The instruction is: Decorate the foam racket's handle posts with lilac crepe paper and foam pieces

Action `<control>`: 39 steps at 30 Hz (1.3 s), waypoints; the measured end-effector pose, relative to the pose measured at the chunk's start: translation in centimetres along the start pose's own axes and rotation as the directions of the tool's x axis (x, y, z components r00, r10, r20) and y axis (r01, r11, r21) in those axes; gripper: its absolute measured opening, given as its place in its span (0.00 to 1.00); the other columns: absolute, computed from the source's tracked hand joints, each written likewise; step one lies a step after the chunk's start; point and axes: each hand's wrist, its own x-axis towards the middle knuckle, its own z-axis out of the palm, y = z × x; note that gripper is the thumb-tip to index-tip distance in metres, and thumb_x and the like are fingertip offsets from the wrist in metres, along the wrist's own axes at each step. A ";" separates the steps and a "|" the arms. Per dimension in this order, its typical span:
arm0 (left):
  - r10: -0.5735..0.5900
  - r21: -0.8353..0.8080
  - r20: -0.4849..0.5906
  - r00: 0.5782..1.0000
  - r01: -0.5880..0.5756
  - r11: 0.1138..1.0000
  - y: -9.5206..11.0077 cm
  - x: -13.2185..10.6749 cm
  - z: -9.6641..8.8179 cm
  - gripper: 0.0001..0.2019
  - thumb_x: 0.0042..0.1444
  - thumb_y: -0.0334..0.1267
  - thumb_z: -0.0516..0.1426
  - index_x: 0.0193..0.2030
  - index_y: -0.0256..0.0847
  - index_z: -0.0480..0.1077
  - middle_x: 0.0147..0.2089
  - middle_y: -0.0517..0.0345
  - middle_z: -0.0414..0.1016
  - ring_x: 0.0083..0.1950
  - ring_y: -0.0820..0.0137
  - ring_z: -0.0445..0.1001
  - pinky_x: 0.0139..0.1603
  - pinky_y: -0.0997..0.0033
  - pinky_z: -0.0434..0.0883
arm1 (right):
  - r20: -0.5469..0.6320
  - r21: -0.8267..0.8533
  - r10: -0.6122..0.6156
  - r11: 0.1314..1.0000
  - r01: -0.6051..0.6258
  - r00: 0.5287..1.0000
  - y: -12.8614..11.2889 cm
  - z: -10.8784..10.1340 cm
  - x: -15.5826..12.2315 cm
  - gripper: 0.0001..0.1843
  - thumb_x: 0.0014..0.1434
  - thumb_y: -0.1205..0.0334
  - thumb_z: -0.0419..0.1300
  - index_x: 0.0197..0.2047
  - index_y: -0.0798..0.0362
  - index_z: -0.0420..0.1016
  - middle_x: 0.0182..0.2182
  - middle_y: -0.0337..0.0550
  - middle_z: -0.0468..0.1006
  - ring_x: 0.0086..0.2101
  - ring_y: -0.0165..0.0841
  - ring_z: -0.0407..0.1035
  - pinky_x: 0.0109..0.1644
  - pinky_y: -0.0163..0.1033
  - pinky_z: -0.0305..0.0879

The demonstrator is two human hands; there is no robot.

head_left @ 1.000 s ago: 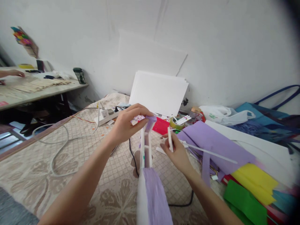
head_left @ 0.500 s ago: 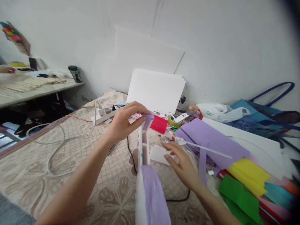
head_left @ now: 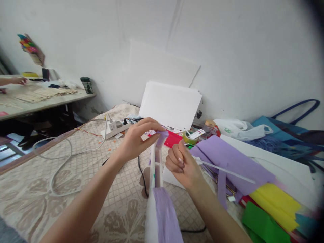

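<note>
One long white frame, with one strip of crinkled purple paper on its near end, is set directly ahead of the person, its long axis running away from the body above the bench. Its far end is closest to the left hand, by whose thumb and fingertips the purple-edged tip is pinched. The right hand is held just right of the frame, apparently clear of it, fingers curled in and thumb raised; whether anything small is gripped cannot be told. On the right, one green piece, one yellow piece and one large purple sheet are counted. Beyond the hands are seen one red piece, one tape roll with several white sticks, not exactly countable, and one jar. Farthest, one dark cup is seen on another bench.
</note>
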 end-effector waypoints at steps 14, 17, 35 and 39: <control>-0.003 -0.001 -0.014 1.000 0.003 1.000 0.0 -0.1 0.2 0.09 0.60 0.27 0.57 0.45 0.42 0.73 0.43 0.55 0.77 0.45 0.70 0.76 0.47 0.69 0.74 | -0.063 -0.231 -0.137 0.966 0.119 0.989 0.2 -1.4 -0.5 0.19 0.52 0.50 0.69 0.45 0.47 0.72 0.29 0.35 0.76 0.20 0.26 0.63 0.23 0.34 0.59; 0.003 0.004 -0.019 1.000 -0.003 1.000 0.0 0.0 0.1 0.09 0.60 0.26 0.57 0.45 0.41 0.73 0.43 0.54 0.77 0.45 0.70 0.76 0.47 0.69 0.74 | -0.094 -0.352 -0.246 0.915 0.199 0.965 0.4 -1.8 -0.8 0.11 0.62 0.51 0.61 0.37 0.49 0.72 0.20 0.32 0.70 0.16 0.23 0.58 0.20 0.31 0.54; -0.050 -0.028 0.027 0.998 0.051 0.998 0.0 0.1 -0.5 0.10 0.60 0.27 0.58 0.46 0.40 0.72 0.42 0.55 0.77 0.44 0.71 0.76 0.46 0.72 0.72 | -0.015 -0.787 -0.539 0.526 0.323 0.842 -0.7 -1.3 0.2 0.13 0.64 0.58 0.58 0.52 0.47 0.68 0.38 0.39 0.71 0.26 0.26 0.62 0.26 0.34 0.59; -0.072 -0.057 0.002 0.997 0.072 0.996 0.1 0.1 -0.4 0.09 0.59 0.26 0.58 0.46 0.39 0.73 0.41 0.56 0.78 0.43 0.72 0.75 0.45 0.73 0.72 | 0.118 -0.830 -0.602 0.376 0.411 0.790 -1.9 -0.2 1.7 0.14 0.60 0.61 0.63 0.49 0.47 0.70 0.41 0.40 0.72 0.28 0.26 0.65 0.30 0.35 0.64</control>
